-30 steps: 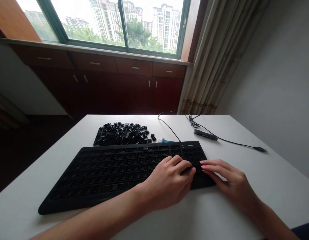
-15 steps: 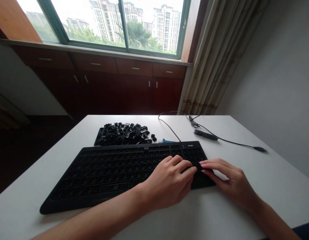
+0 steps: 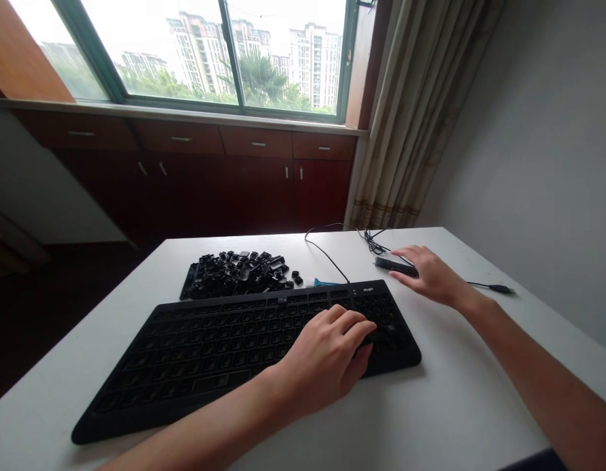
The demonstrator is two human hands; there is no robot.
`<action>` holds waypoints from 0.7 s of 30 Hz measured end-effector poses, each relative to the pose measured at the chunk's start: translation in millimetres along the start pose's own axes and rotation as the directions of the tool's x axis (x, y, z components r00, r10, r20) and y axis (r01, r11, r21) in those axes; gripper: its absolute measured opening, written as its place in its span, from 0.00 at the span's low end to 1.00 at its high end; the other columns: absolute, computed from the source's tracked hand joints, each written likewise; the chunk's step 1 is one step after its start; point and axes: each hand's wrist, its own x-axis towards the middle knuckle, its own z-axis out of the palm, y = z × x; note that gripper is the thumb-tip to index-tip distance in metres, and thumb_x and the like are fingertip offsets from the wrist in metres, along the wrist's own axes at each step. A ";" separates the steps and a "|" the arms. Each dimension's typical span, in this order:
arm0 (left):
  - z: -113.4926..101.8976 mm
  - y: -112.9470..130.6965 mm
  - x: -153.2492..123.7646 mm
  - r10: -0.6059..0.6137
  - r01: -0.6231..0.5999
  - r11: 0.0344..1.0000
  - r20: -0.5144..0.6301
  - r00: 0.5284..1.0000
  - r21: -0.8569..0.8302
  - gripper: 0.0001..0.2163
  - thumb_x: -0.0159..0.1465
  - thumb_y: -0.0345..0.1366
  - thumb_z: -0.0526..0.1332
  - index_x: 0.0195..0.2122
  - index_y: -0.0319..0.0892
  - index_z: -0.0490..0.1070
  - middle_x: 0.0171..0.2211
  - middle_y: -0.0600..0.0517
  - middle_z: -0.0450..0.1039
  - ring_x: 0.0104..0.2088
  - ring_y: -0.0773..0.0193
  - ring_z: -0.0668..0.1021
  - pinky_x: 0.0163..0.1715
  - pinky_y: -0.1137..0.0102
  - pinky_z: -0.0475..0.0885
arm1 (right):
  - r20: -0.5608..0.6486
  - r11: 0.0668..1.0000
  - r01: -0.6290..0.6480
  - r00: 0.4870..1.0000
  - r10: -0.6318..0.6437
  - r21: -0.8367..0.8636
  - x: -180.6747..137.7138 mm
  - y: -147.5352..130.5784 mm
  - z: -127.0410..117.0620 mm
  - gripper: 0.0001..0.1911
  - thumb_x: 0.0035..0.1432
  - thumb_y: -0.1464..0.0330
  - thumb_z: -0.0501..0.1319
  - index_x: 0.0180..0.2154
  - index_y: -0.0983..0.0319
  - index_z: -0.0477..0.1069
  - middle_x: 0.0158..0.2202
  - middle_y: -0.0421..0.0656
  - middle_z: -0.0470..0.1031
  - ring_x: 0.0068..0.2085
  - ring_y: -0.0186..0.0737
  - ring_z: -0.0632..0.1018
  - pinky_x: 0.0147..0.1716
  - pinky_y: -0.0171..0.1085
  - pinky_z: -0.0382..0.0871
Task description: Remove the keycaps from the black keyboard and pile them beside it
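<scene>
A black keyboard [image 3: 224,340] lies on the white table, most of its keycaps off and bare sockets showing. My left hand [image 3: 332,347] rests over its right part, fingers bent and thumb apart from them; the fingertips are partly hidden, and I see nothing held. Beyond the keyboard's right end, my right hand [image 3: 427,275] is over a slim black bar-shaped object [image 3: 393,265] whose kind I cannot make out. Its thumb and fingers are spread on either side of that object, not closed on it. A pile of loose black keycaps [image 3: 241,275] sits behind the keyboard.
A small blue-handled brush [image 3: 325,282] lies behind the keyboard. The keyboard's cable [image 3: 327,253] loops to a tied bundle [image 3: 374,242] and ends in a plug [image 3: 501,288] at the right. The table's far edge [image 3: 263,235] faces wooden cabinets [image 3: 234,190] under a window.
My right hand has left the keyboard and moved up and away to the black bar-shaped object, its fingers opening. My left hand stays on the keyboard. The view has shifted slightly.
</scene>
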 end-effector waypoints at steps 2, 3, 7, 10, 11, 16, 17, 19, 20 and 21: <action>-0.5 -1.9 0.2 -0.032 0.032 0.999 -0.005 0.999 -0.036 0.13 0.70 0.34 0.56 0.55 0.43 0.70 0.50 0.48 0.76 0.46 0.57 0.75 0.48 0.58 0.76 | 0.024 1.000 -0.006 1.000 0.006 0.011 11.0 11.4 7.8 0.20 0.59 0.58 0.66 0.52 0.59 0.75 0.49 0.51 0.79 0.51 0.57 0.78 0.54 0.57 0.70; -0.8 -2.6 0.3 -0.042 0.041 0.998 -0.006 0.999 -0.051 0.13 0.70 0.35 0.56 0.55 0.43 0.71 0.50 0.49 0.76 0.46 0.57 0.75 0.49 0.58 0.76 | 0.028 1.000 -0.011 1.000 0.010 0.023 13.0 14.6 12.8 0.19 0.60 0.59 0.65 0.51 0.59 0.76 0.48 0.50 0.79 0.49 0.56 0.78 0.53 0.55 0.71; -1.3 -3.8 1.9 -0.066 0.064 0.991 -0.014 0.998 -0.116 0.13 0.69 0.36 0.59 0.54 0.44 0.72 0.49 0.49 0.77 0.46 0.57 0.75 0.48 0.59 0.76 | -0.038 0.995 -0.046 0.998 0.050 0.093 8.7 16.4 30.6 0.14 0.64 0.61 0.61 0.49 0.59 0.77 0.44 0.50 0.78 0.46 0.53 0.79 0.52 0.53 0.72; -0.9 -4.5 4.3 -0.104 0.099 0.982 -0.018 0.994 -0.160 0.12 0.69 0.37 0.61 0.52 0.44 0.74 0.48 0.49 0.77 0.46 0.58 0.76 0.47 0.60 0.77 | -0.147 0.980 -0.091 0.982 0.117 0.177 5.1 10.8 33.9 0.16 0.66 0.59 0.59 0.50 0.61 0.73 0.47 0.53 0.76 0.47 0.55 0.78 0.50 0.55 0.72; -0.7 -4.8 5.0 -0.116 0.111 0.979 -0.017 0.993 -0.170 0.11 0.69 0.37 0.61 0.51 0.44 0.75 0.47 0.49 0.77 0.46 0.58 0.76 0.47 0.60 0.77 | -0.182 0.970 -0.105 0.972 0.146 0.217 4.8 7.4 33.3 0.17 0.67 0.58 0.58 0.51 0.62 0.71 0.47 0.54 0.76 0.47 0.55 0.79 0.49 0.55 0.73; 1.6 -7.2 6.7 -0.118 0.111 0.979 -0.031 0.993 -0.172 0.09 0.68 0.38 0.63 0.47 0.46 0.78 0.48 0.49 0.77 0.47 0.59 0.76 0.48 0.61 0.76 | -0.273 0.892 -0.093 0.933 0.233 0.443 6.1 -19.4 27.5 0.17 0.72 0.58 0.52 0.57 0.59 0.59 0.48 0.51 0.78 0.45 0.47 0.81 0.47 0.49 0.75; 1.9 -7.9 7.2 -0.115 0.107 0.979 -0.037 0.993 -0.174 0.08 0.68 0.38 0.63 0.47 0.46 0.78 0.48 0.49 0.77 0.47 0.59 0.77 0.48 0.61 0.76 | -0.281 0.876 -0.079 0.930 0.237 0.476 6.4 -25.1 26.9 0.17 0.73 0.58 0.51 0.57 0.59 0.58 0.48 0.50 0.77 0.44 0.45 0.81 0.47 0.49 0.75; 2.1 -9.6 8.2 -0.129 0.118 0.974 -0.048 0.991 -0.192 0.07 0.69 0.37 0.63 0.45 0.46 0.79 0.47 0.49 0.77 0.46 0.60 0.77 0.48 0.62 0.76 | -0.286 0.848 -0.059 0.927 0.242 0.527 6.6 -34.1 26.6 0.18 0.72 0.58 0.52 0.58 0.58 0.58 0.47 0.49 0.77 0.43 0.44 0.80 0.46 0.47 0.76; 2.0 -10.5 8.7 -0.145 0.132 0.970 -0.050 0.988 -0.205 0.07 0.69 0.37 0.63 0.44 0.46 0.79 0.46 0.49 0.78 0.46 0.60 0.77 0.48 0.62 0.76 | -0.284 0.835 -0.052 0.927 0.244 0.547 6.6 -37.0 26.9 0.19 0.72 0.58 0.53 0.58 0.58 0.58 0.46 0.49 0.77 0.42 0.44 0.80 0.46 0.47 0.76; 1.7 -11.3 9.2 -0.165 0.150 0.964 -0.052 0.985 -0.217 0.07 0.69 0.37 0.63 0.44 0.46 0.79 0.45 0.49 0.78 0.45 0.60 0.78 0.48 0.62 0.76 | -0.280 0.824 -0.049 0.927 0.247 0.565 6.6 -38.9 27.6 0.19 0.72 0.57 0.53 0.59 0.58 0.57 0.46 0.49 0.77 0.41 0.43 0.80 0.45 0.47 0.76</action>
